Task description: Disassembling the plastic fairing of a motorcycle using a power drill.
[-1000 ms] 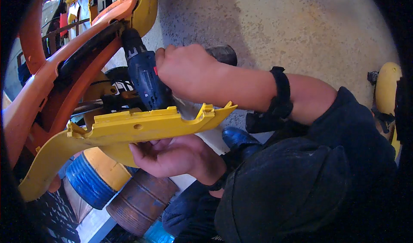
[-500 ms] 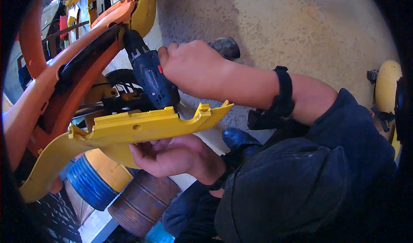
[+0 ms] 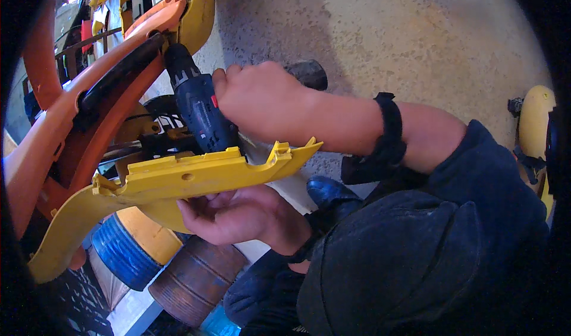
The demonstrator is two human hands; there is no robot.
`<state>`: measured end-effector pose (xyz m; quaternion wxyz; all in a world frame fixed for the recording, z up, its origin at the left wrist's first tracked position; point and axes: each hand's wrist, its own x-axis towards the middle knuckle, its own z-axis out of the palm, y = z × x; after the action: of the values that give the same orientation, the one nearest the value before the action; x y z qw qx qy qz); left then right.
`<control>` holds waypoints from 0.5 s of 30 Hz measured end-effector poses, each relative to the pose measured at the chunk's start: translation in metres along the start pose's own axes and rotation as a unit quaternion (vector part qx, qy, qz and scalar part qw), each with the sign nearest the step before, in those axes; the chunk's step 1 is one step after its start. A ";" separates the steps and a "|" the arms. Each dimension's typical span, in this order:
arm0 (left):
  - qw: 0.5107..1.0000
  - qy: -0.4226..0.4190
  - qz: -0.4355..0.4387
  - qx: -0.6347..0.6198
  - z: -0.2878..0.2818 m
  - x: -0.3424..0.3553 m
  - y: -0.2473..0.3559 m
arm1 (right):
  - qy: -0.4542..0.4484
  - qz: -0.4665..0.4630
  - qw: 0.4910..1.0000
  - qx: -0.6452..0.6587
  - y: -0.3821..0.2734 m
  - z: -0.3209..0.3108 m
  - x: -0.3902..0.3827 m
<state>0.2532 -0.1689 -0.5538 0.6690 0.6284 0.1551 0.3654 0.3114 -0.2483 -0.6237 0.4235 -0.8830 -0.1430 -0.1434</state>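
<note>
My right hand [image 3: 256, 98] grips a black cordless drill [image 3: 202, 111], its nose raised into a recess beside an orange curved body panel [image 3: 92, 104] and a yellow piece [image 3: 199, 12] above it. Below, my left hand [image 3: 232, 217] has its fingers curled under a long, loose-looking yellow plastic panel [image 3: 196, 172] with moulded tabs and a small hole along it, gripping it from beneath. The panel crosses in front of the drill's lower end. Where the drill's tip meets the parts is hidden in shadow.
A blue-and-yellow drum [image 3: 128, 256] and a rusty drum [image 3: 190, 276] sit at lower left. Dark machine parts show behind the orange panel. Pitted concrete floor [image 3: 416, 38] stretches at upper right; another yellow piece [image 3: 532, 128] is at the right edge. Dark cap and clothing fill the lower right.
The drill and my right hand shifted slightly right, then back left to where they are now. My left hand and the yellow panel have hardly moved.
</note>
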 end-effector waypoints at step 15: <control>1.000 0.013 -0.015 -0.006 0.001 -0.003 0.002 | -0.022 -0.002 0.999 0.039 -0.002 -0.005 -0.001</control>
<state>0.2510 -0.1717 -0.5526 0.6760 0.6171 0.1714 0.3644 0.3092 -0.2512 -0.6193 0.4539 -0.8686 -0.1593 -0.1187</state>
